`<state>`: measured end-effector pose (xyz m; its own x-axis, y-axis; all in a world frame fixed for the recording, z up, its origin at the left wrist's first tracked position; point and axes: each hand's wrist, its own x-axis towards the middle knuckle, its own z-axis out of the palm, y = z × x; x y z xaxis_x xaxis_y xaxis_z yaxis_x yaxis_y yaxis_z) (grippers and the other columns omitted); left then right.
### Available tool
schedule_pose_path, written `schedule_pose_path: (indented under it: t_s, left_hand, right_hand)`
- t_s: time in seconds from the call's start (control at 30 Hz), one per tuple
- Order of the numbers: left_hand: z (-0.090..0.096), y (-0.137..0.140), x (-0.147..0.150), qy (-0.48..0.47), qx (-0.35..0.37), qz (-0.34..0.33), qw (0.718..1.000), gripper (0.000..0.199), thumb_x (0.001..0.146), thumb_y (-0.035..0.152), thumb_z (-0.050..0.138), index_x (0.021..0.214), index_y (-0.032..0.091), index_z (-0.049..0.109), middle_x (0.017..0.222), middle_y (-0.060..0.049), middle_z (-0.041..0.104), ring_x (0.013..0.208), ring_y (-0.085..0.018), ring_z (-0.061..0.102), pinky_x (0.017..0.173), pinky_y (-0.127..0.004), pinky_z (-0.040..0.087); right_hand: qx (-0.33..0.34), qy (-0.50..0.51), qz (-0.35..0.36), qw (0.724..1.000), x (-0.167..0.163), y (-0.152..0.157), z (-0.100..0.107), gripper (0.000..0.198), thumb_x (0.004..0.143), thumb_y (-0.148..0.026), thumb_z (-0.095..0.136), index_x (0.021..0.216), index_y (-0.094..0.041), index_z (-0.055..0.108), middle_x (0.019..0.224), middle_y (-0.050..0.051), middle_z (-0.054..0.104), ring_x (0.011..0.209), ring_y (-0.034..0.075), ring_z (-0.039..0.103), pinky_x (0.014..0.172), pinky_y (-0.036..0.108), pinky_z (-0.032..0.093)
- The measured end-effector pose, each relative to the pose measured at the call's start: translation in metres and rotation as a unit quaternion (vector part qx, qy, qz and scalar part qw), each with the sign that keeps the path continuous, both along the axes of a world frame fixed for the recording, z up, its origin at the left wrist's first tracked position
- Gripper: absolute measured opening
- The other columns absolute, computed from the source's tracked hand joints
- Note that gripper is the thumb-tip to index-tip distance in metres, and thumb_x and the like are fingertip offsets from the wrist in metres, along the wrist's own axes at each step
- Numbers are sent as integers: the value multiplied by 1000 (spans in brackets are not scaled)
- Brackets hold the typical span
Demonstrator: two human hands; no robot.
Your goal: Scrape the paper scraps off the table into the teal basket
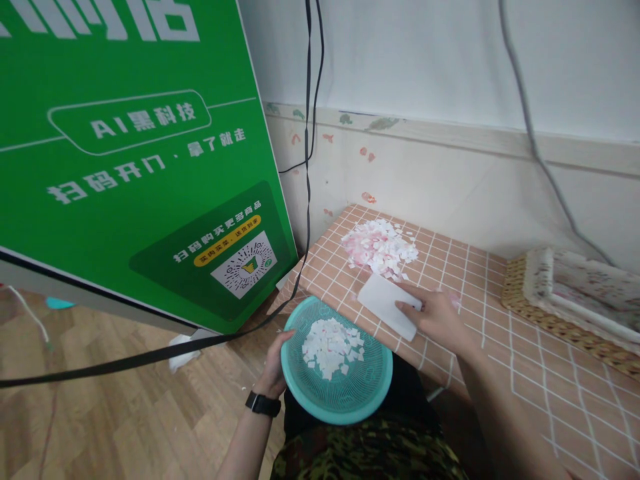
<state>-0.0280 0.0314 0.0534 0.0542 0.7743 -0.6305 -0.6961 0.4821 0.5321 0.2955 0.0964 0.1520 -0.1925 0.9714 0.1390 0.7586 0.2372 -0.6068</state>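
My left hand (275,365), with a black band on its wrist, grips the left rim of a round teal plastic basket (380,390). The basket is just below the table's front edge, and a heap of small white paper pieces (330,347) lies in it. In my right hand (434,313) is a flat white card (386,303), pinched between thumb and fingers and held low at the tabletop. Right beyond the card, a larger pile of white and pink paper pieces (377,247) is spread on the table. My left fingers are partly hidden behind the rim.
A brown cloth with white grid lines (460,267) covers the table, which meets the wall. At right stands a woven basket with a floral lining (530,293). A big green sign panel (125,167) rises at left. A black strap (150,360) crosses in front of it.
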Motion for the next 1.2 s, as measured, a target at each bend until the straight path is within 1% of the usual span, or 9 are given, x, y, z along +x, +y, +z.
schedule_pose_path:
  t_s: [0.13,0.2,0.37,0.5,0.63,0.8,0.97,1.07,1.2]
  left_hand:
    - [5,1,3,4,-3,4,1000,13,73,20,64,79,10,70,72,-8,74,61,-20,67,65,-32,53]
    - [4,1,3,-1,4,0,1000,13,73,21,63,79,11,70,73,-8,74,63,-21,68,64,-32,53]
    - [2,0,3,-15,8,-6,1000,13,74,22,64,76,11,70,67,-6,73,58,-19,66,60,-30,52]
    - [0,-1,1,-13,12,-7,1000,15,74,23,64,77,11,71,71,-8,74,61,-20,67,63,-32,53]
    - [-5,0,-1,-19,13,-19,1000,20,75,25,64,85,9,71,78,-11,75,67,-22,69,69,-34,53]
    - [-8,0,-2,-26,23,-19,999,20,75,25,64,86,9,71,79,-11,75,70,-23,69,71,-34,53]
    - [-8,-1,-3,-25,19,-20,999,20,76,27,64,85,10,71,78,-10,75,69,-22,69,70,-33,53]
    - [-8,-1,-3,-26,20,-27,999,21,76,27,64,86,10,71,79,-10,75,69,-22,69,71,-34,53]
    - [-6,0,-2,-25,20,-24,999,21,76,26,63,88,10,71,80,-11,75,70,-23,69,72,-35,53]
  right_hand:
    - [6,-39,-25,999,9,-1,11,42,82,-35,53,120,-21,64,104,6,71,74,24,68,67,35,53]
    - [11,-39,-21,999,6,-1,13,41,83,-34,53,121,-22,63,106,6,70,75,23,68,68,35,53]
    - [3,-11,16,1000,-5,2,7,41,83,-31,52,123,-23,61,115,6,67,88,26,67,72,36,53]
    - [-3,22,14,1000,-11,5,1,42,84,-34,52,123,-23,61,115,6,67,84,24,67,70,35,53]
    - [-2,46,22,999,-18,6,-1,42,85,-33,51,125,-24,59,116,5,66,86,24,66,71,36,53]
    - [-35,53,59,996,-19,6,2,44,84,-31,52,128,-25,57,110,3,69,74,21,66,63,33,52]
    - [-73,66,94,991,-8,6,7,39,84,-35,54,121,-24,63,104,2,71,76,22,66,61,32,52]
    - [-61,102,76,990,-6,10,2,39,83,-38,57,117,-23,65,108,4,70,84,23,66,67,32,53]
    - [-30,128,35,991,-12,14,-9,39,83,-35,57,120,-23,63,118,5,65,93,24,65,72,34,53]
